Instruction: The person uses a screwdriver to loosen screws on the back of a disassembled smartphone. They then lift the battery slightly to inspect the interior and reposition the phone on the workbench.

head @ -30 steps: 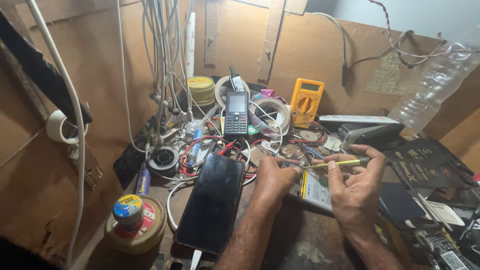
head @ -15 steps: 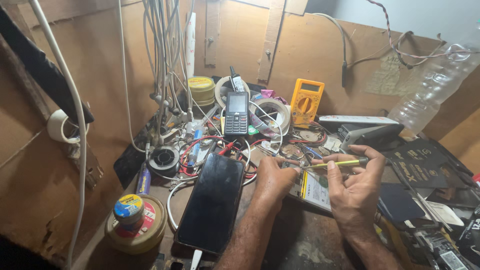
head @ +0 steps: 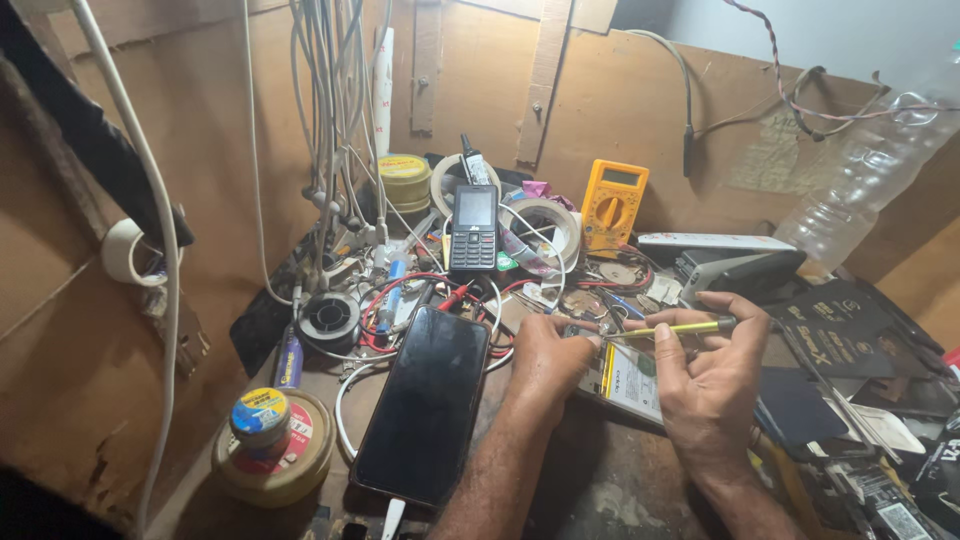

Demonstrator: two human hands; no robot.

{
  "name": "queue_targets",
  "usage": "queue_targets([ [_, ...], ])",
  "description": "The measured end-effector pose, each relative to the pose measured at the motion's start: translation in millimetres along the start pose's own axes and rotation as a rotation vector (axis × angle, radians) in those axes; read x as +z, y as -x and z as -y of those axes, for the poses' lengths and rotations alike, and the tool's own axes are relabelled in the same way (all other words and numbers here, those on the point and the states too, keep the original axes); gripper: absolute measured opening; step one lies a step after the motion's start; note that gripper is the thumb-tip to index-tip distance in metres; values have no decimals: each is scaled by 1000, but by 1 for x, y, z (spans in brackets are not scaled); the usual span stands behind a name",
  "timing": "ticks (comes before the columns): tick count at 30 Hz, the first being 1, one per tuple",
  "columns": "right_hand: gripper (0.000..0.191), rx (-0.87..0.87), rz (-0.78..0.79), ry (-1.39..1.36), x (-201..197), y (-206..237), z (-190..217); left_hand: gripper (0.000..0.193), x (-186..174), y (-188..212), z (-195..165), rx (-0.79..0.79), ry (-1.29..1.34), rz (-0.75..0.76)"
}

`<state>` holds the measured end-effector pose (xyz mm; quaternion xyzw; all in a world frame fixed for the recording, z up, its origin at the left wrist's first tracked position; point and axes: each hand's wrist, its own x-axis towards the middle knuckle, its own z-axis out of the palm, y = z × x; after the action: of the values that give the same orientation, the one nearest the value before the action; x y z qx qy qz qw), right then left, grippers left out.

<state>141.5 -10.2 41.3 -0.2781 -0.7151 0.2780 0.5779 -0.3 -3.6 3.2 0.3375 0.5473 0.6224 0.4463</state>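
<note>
My right hand (head: 705, 375) grips a thin yellow-handled tool (head: 672, 328), held nearly level with its tip pointing left. My left hand (head: 545, 355) rests in a loose fist on the bench, pressing down on a small flat part with a white label (head: 632, 385) that lies between both hands. The tool's tip meets the left hand's fingers; what it touches is hidden. A black smartphone (head: 425, 405) lies screen-up just left of my left forearm.
A keypad phone (head: 473, 228) stands against tangled red and white wires (head: 400, 300). A yellow multimeter (head: 611, 205), tape rolls (head: 545, 225), round tins (head: 270, 455), a clear plastic bottle (head: 860, 190) and dark phone parts (head: 850, 340) crowd the bench. Cables hang from the cardboard wall.
Hardly anything differs: both hands stay in place, and the yellow tool shifts only slightly in my right fingers.
</note>
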Motion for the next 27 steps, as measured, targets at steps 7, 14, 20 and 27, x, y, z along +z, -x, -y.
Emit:
queue_targets([
  [7, 43, 21, -16, -2, 0, 0, 0, 23, 1, -1, 1, 11, 2, -6],
  [14, 44, 30, -16, -22, 0, 1, 2, 23, 1, 1, -2, -20, -12, -11],
  [20, 45, 61, -46, 2, -1, 1, 1, 23, 0, 1, -2, -24, -33, -11],
  [27, 53, 43, -46, -15, -11, -8, -2, 25, 0, 0, -1, -26, 11, 15],
])
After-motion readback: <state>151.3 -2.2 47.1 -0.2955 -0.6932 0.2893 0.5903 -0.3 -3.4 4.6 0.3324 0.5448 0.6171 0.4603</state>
